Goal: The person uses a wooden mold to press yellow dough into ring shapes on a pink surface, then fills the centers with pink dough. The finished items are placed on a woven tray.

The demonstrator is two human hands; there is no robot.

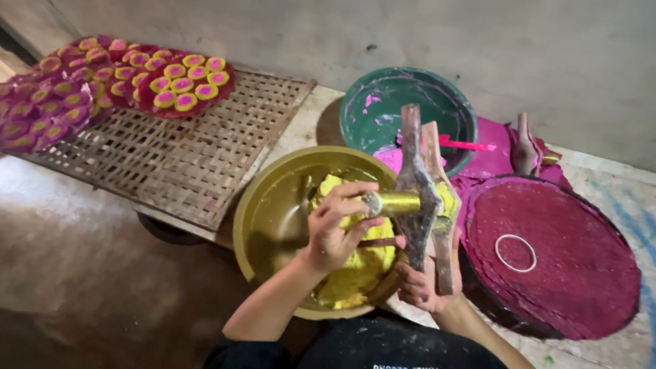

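A wooden press tool point(417, 184) with two long paddle arms and a brass cylinder stands upright over a gold bowl point(273, 205) holding yellow dough point(355, 273). My left hand point(338, 229) is closed around the brass cylinder's end at the tool's left side. My right hand point(420, 280) grips the lower ends of the wooden arms. Yellow dough sticks to the tool's right arm.
A green bowl point(383, 102) smeared with pink paste, with a pink spatula point(465, 145), sits behind. A round stack of magenta sheets point(567, 273) bearing a white ring point(516, 253) lies right. A woven bamboo tray point(184, 150) at left carries several pink-and-yellow discs point(181, 85).
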